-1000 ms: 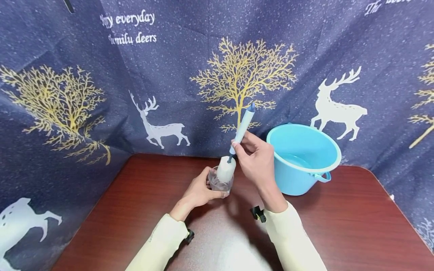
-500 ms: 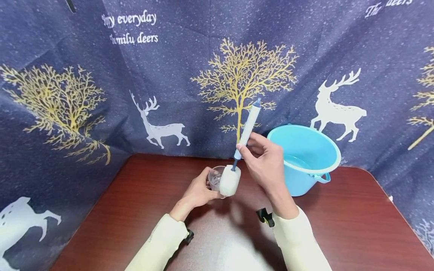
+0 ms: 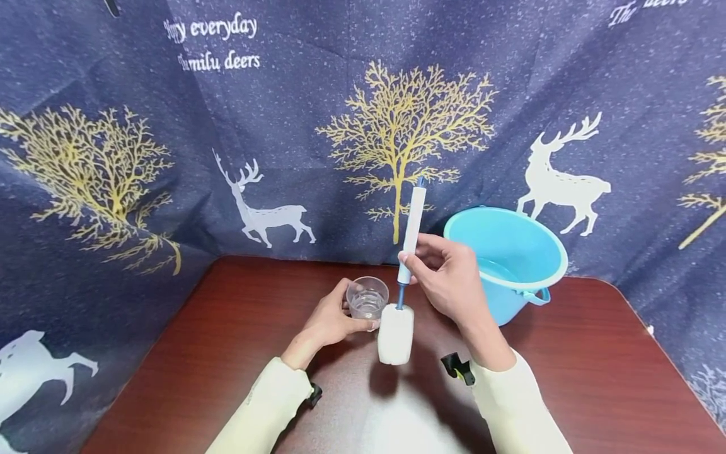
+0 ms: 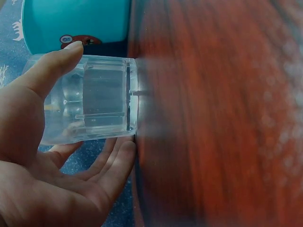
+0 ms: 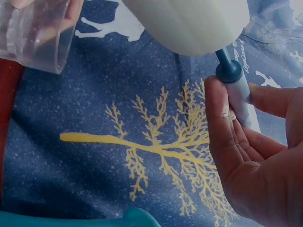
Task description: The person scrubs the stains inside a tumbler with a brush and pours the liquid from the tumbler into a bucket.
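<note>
A clear plastic cup (image 3: 367, 299) stands upright on the table, and my left hand (image 3: 331, 320) grips it round its side. In the left wrist view the thumb lies on one side of the cup (image 4: 102, 97) and the fingers on the other. My right hand (image 3: 452, 277) pinches the pale blue handle of a sponge cup brush (image 3: 396, 334). Its white sponge head hangs down, outside the cup and just to its right, over the table. In the right wrist view the sponge head (image 5: 199, 21) is apart from the cup, with the fingers around the handle.
A light blue bucket (image 3: 493, 296) with a side handle stands at the back right, close behind my right hand. The reddish-brown wooden table (image 3: 238, 353) meets a dark blue cloth (image 3: 317, 157) printed with deer and trees at its back edge.
The sponge brush has come out of the cup and moved right and toward me with my right hand. My left hand and the cup have stayed in place.
</note>
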`<action>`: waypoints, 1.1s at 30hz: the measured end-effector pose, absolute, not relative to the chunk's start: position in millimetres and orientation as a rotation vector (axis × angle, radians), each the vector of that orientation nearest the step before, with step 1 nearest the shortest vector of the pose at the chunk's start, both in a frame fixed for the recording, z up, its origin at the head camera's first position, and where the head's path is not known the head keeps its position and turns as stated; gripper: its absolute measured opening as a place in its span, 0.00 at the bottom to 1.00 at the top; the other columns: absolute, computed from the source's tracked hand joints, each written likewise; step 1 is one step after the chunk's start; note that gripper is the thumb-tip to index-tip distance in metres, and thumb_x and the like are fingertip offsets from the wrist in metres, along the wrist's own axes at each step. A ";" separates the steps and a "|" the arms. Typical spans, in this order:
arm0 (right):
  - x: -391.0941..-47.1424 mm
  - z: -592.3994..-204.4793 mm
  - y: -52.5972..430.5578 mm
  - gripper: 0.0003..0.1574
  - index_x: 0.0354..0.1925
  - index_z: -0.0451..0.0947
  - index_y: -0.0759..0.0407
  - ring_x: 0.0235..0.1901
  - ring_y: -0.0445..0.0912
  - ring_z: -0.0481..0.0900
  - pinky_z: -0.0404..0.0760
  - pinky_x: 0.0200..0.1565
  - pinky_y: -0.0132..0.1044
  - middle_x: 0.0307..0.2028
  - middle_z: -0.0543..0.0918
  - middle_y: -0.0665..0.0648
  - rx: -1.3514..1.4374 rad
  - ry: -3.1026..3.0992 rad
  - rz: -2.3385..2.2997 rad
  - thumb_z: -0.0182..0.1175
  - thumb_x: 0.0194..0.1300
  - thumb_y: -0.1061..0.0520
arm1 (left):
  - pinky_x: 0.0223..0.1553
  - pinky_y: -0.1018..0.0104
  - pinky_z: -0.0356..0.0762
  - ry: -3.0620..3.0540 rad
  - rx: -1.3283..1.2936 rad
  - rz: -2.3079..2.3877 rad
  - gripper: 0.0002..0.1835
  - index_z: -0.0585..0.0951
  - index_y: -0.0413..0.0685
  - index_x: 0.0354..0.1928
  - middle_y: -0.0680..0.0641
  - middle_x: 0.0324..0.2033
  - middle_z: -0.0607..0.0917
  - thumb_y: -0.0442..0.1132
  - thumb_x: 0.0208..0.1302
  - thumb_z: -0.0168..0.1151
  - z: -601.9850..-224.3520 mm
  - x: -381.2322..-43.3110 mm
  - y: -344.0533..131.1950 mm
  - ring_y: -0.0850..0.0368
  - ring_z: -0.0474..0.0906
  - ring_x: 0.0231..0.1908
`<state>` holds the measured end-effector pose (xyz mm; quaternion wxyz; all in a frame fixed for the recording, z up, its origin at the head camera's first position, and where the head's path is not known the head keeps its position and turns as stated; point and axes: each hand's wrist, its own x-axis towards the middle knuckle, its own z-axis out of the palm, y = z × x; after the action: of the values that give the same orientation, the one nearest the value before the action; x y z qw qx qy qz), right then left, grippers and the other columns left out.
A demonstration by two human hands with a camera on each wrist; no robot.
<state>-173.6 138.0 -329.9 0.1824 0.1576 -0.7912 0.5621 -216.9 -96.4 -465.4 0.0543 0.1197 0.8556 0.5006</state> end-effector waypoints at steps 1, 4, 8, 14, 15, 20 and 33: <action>-173.4 -330.7 138.3 0.13 0.51 0.87 0.64 0.24 0.49 0.88 0.87 0.30 0.36 0.30 0.89 0.61 0.442 -2.250 1.602 0.71 0.69 0.63 | 0.38 0.60 0.83 2.599 0.363 1.518 0.39 0.75 0.57 0.60 0.46 0.47 0.88 0.47 0.47 0.89 -465.4 -216.8 -96.8 0.54 0.87 0.44; -173.3 -334.4 140.0 0.13 0.51 0.86 0.67 0.24 0.45 0.88 0.87 0.30 0.37 0.31 0.89 0.63 0.433 -2.288 1.656 0.71 0.69 0.63 | 0.36 0.59 0.83 2.591 0.354 1.523 0.39 0.75 0.58 0.60 0.46 0.47 0.88 0.49 0.47 0.89 -464.7 -216.2 -97.7 0.53 0.86 0.43; -176.1 -340.8 143.5 0.14 0.51 0.85 0.71 0.25 0.43 0.87 0.88 0.31 0.40 0.33 0.89 0.65 0.437 -2.328 1.731 0.70 0.70 0.64 | 0.37 0.59 0.83 2.596 0.356 1.519 0.40 0.75 0.58 0.60 0.47 0.46 0.88 0.49 0.48 0.89 -464.2 -216.2 -98.3 0.54 0.86 0.43; -184.7 -354.0 151.2 0.14 0.51 0.82 0.73 0.25 0.45 0.88 0.89 0.33 0.45 0.34 0.90 0.65 0.407 -2.451 1.811 0.67 0.72 0.64 | 0.40 0.59 0.82 2.608 0.379 1.514 0.39 0.75 0.55 0.60 0.47 0.47 0.88 0.49 0.48 0.88 -464.8 -216.6 -97.6 0.54 0.86 0.44; -186.3 -356.4 152.7 0.14 0.51 0.82 0.74 0.25 0.46 0.88 0.90 0.33 0.45 0.34 0.90 0.65 0.397 -2.469 1.822 0.67 0.72 0.64 | 0.40 0.59 0.83 2.602 0.375 1.518 0.40 0.75 0.55 0.60 0.46 0.47 0.88 0.48 0.48 0.88 -464.6 -216.4 -97.4 0.54 0.86 0.44; -194.5 -366.9 158.8 0.14 0.50 0.81 0.77 0.24 0.47 0.89 0.90 0.32 0.47 0.31 0.89 0.63 0.356 -2.527 1.916 0.65 0.73 0.65 | 0.40 0.59 0.84 2.588 0.375 1.535 0.39 0.75 0.55 0.60 0.44 0.48 0.88 0.47 0.48 0.88 -463.4 -216.9 -95.8 0.52 0.87 0.47; -212.8 -391.4 160.6 0.16 0.50 0.78 0.79 0.22 0.46 0.87 0.90 0.33 0.47 0.28 0.87 0.60 0.153 -2.708 1.982 0.65 0.73 0.65 | 0.38 0.59 0.83 2.572 0.362 1.537 0.40 0.74 0.55 0.61 0.44 0.48 0.88 0.48 0.48 0.89 -462.5 -215.0 -95.5 0.51 0.87 0.47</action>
<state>-212.8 160.6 -391.4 -0.1086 0.0454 -0.8014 0.5864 -215.0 -95.5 -462.5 0.0618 0.1196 0.8505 0.5084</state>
